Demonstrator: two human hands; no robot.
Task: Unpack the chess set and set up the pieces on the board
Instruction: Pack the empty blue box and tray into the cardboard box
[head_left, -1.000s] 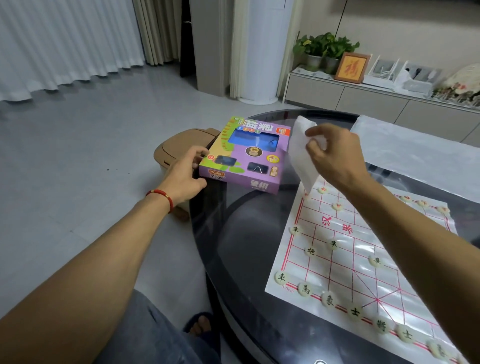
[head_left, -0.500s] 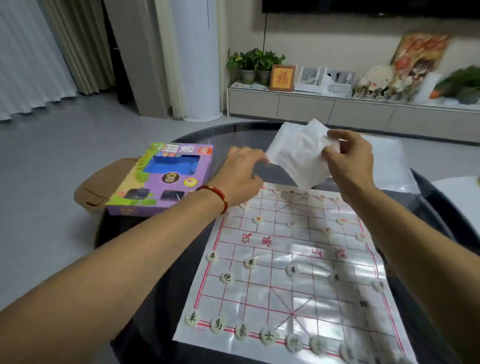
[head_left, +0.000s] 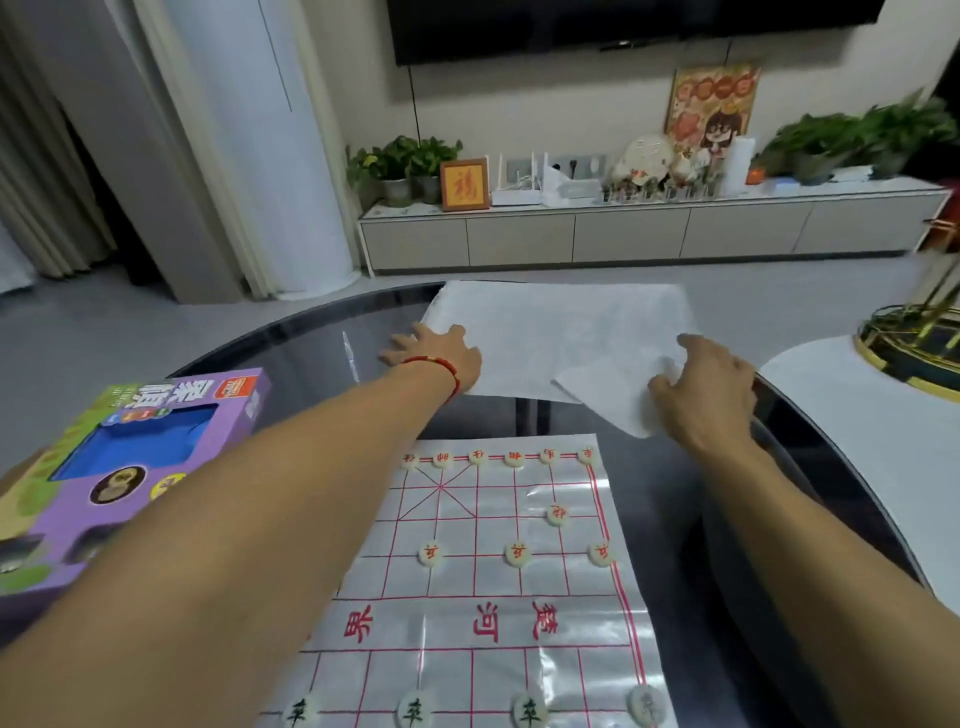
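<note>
Reaching forward across the dark glass table (head_left: 291, 358), both bare arms stretch out over the board; the left hand (head_left: 439, 358), a red cord bracelet (head_left: 434, 364) at its wrist, lies palm down with fingers spread and flat on the near left corner of a large white sheet (head_left: 561, 327); the right hand (head_left: 701, 387) is turned palm down with fingers loosely curled, its fingertips resting on a smaller white folded sheet (head_left: 608, 395), though whether they pinch it or only press it I cannot tell.

The chess board (head_left: 498, 587) is a glossy, creased plastic mat printed with a red grid and red characters; pale round pieces (head_left: 517, 553) marked in red stand along its far rows, and pieces marked in dark ink sit along the near edge.

The board lies on the table nearer than both hands, apart from the fingers; the left forearm crosses above its left part; the purple game box (head_left: 156, 467), with a blue tray showing through its window, rests at the table's left edge, well apart from either hand.
</note>
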